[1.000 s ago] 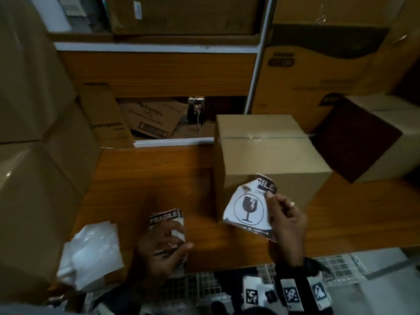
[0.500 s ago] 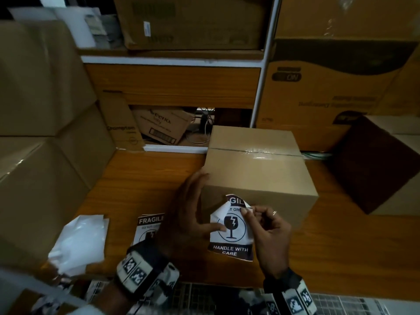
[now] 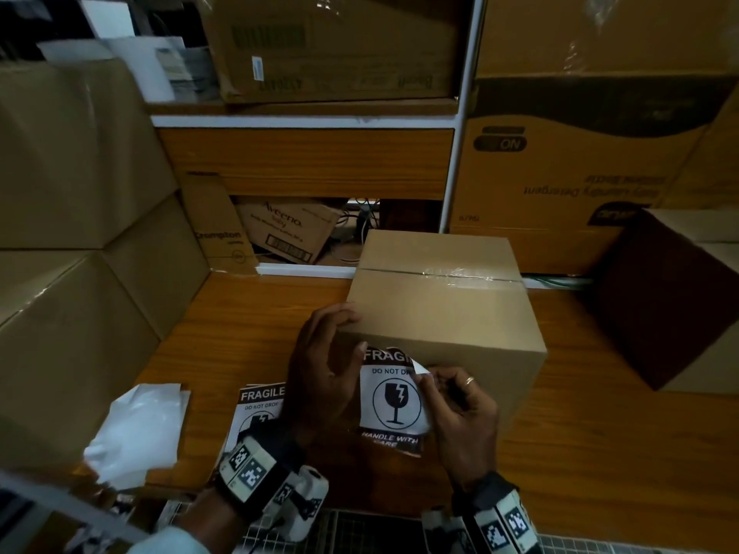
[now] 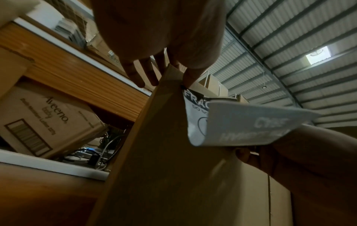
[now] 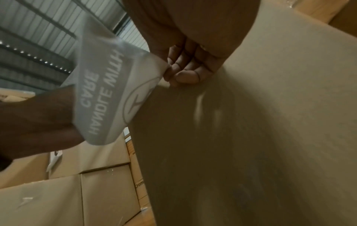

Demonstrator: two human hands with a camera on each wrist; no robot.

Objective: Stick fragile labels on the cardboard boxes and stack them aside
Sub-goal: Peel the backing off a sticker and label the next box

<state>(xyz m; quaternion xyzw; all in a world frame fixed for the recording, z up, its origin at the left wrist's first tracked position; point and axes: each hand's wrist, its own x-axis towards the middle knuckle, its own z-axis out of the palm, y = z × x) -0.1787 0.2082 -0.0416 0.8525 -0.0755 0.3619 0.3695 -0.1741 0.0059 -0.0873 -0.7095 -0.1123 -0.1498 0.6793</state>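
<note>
A taped brown cardboard box (image 3: 440, 309) stands mid-table. A black-and-white fragile label (image 3: 394, 397) lies against its near face, the lower part curling off the cardboard (image 4: 241, 125). My left hand (image 3: 324, 361) straddles the box's near left corner: fingers straight along the side, thumb (image 4: 190, 79) pressing the label's top left corner. My right hand (image 3: 452, 393) pinches the label's folded-over top right corner (image 5: 162, 73), knuckles against the box (image 5: 251, 122).
More fragile labels (image 3: 260, 405) lie on the wooden table (image 3: 600, 433) under my left wrist, with white backing sheets (image 3: 136, 429) to their left. Stacked boxes (image 3: 80, 313) wall the left side. A dark-sided box (image 3: 672, 297) sits at the right, shelves with cartons behind.
My right hand carried the label to the box's near face. My left hand left the label stack and came up to the box corner, where its thumb now pins the label's top.
</note>
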